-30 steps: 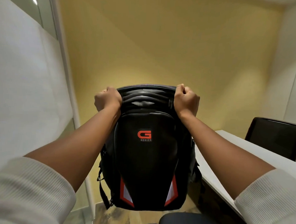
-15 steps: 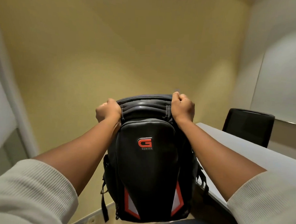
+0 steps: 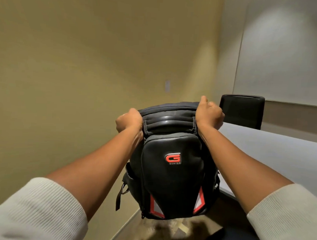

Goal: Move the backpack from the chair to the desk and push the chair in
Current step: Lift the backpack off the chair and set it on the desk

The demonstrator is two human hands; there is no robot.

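Item: backpack [image 3: 172,167], black with red trim, zipped shut; contents could not be told. You held it in the air just left of the worktop [image 3: 271,152], its base clear of the floor [image 3: 168,229] and not yet over the worktop's edge. Your left hand [image 3: 129,122] and right hand [image 3: 209,113] each had fingers curled tight around the backpack's top corners. Step in hand: the carry, judged about halfway. Next move called for swinging the backpack right and setting it down. A dark chair [image 3: 241,111] stood beyond the worktop; the chair to push in was out of view.
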